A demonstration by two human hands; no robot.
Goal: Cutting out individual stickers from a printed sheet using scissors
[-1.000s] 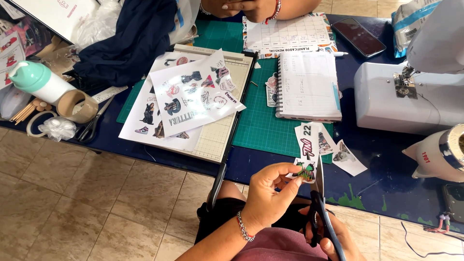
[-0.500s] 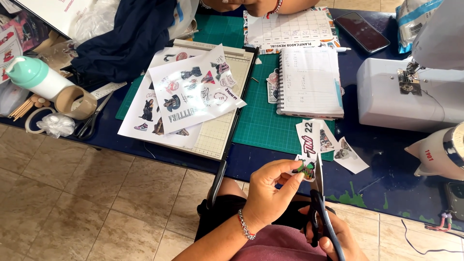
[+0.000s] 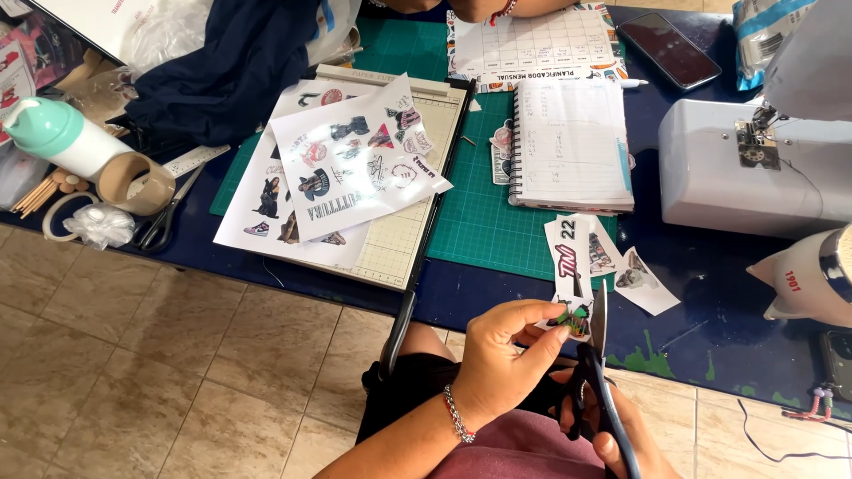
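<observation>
Just off the surface's [image 3: 710, 293] near edge, a small paper cutout [image 3: 572, 317], light and floppy, is being pinched by the left hand's [image 3: 501, 359] fingers; scissors [image 3: 599, 372] are being gripped by the right hand [image 3: 621, 435].

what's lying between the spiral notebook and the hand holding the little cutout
In the head view, a few cut sticker pieces lie on the dark blue table between the spiral notebook and the left hand.

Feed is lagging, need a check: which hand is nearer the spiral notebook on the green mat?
Left. The left hand pinches a small cutout just below the notebook; the right hand sits lower, holding scissors.
</observation>
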